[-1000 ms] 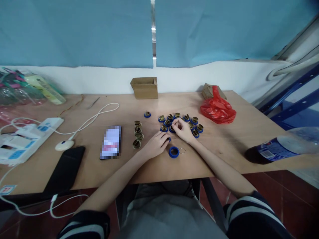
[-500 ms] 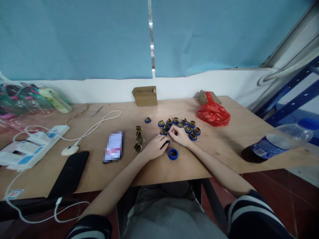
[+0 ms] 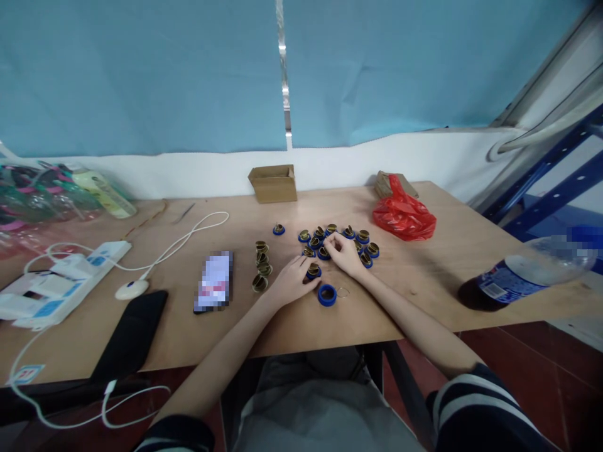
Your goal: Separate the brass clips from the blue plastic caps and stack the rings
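Note:
My left hand (image 3: 294, 280) rests on the wooden table, its thumb and fingers curled round a small round brass piece with a blue rim (image 3: 313, 270). Beside it my right hand (image 3: 343, 255) is closed in a pinch over the cluster; what its fingertips hold, if anything, is hidden. Several similar pieces crowd around the fingers, such as one blue-rimmed brass piece (image 3: 363, 236) at the right. Close in front of the hands lies a loose blue ring (image 3: 326, 294), with a thin wire-like ring (image 3: 343, 292) next to it. A row of brass pieces (image 3: 264, 269) stands left of my left hand.
Left are a lit phone (image 3: 214, 281), a black phone-like slab (image 3: 134, 336), a white power strip (image 3: 70, 285) and cables. At the back stand a cardboard box (image 3: 273, 184) and a red plastic bag (image 3: 405, 216). A dark-drink bottle (image 3: 502, 280) lies tilted at right.
My right hand has shifted slightly right, away from my left hand. The blue-rimmed piece by my left hand shows more now.

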The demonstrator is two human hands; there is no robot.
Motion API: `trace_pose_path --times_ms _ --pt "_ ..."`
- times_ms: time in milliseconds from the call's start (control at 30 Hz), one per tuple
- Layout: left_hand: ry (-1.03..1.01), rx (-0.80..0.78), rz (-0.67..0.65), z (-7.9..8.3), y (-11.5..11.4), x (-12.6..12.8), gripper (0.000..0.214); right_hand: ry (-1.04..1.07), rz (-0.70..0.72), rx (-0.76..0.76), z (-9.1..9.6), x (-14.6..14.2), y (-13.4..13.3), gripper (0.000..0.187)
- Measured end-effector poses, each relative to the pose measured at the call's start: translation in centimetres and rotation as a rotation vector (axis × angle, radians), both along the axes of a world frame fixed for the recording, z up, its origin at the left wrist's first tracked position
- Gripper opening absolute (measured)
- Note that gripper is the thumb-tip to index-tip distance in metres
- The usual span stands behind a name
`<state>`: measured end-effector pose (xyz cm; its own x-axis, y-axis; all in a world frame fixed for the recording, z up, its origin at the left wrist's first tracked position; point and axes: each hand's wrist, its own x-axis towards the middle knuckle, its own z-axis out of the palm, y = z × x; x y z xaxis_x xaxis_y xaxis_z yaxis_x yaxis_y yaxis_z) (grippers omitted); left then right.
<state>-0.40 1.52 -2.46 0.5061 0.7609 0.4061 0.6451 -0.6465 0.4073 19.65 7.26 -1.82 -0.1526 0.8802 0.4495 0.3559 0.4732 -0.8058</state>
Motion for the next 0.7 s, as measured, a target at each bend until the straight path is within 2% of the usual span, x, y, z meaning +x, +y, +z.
trace_pose_path --times_ms 233,333,500,700 --pt "0.052 -0.008 0.137 -0.2 0.3 -0.3 0.042 -0.060 0.026 -0.063 0.0 -0.6 -0.5 0.021" --pt "0.046 -0.073 0.176 -0.4 0.5 -0.4 0.046 -0.083 0.026 -0.060 0.1 -0.9 -0.8 0.022" --pt "-0.083 -0.184 0.128 -0.8 0.5 0.0 0.048 -0.073 0.033 -0.078 -0.2 -1.0 -0.7 0.020" --pt "-0.207 -0.122 0.073 -0.5 0.2 0.2 0.043 -0.051 0.010 -0.046 -0.2 -0.4 -0.2 0.021"
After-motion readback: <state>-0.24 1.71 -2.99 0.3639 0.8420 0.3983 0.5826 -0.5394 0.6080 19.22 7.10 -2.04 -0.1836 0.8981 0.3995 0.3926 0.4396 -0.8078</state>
